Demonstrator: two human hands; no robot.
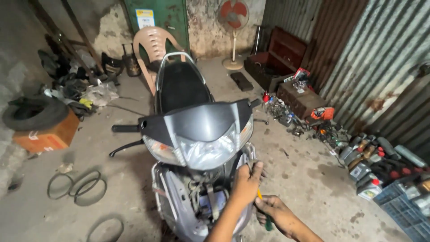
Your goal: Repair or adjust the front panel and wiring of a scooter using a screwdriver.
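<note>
A grey scooter stood at frame centre, front panel removed. The left hand, at five o'clock of the headlamp, pinched the panel edge. The right hand, just beside it at four o'clock, gripped a green-and-yellow screwdriver.

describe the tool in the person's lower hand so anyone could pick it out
Start at the grey scooter mid-floor, front panel off. Just right of its exposed front, the right hand grips a screwdriver. Its yellow-and-green handle is the only bright thing there.
</note>
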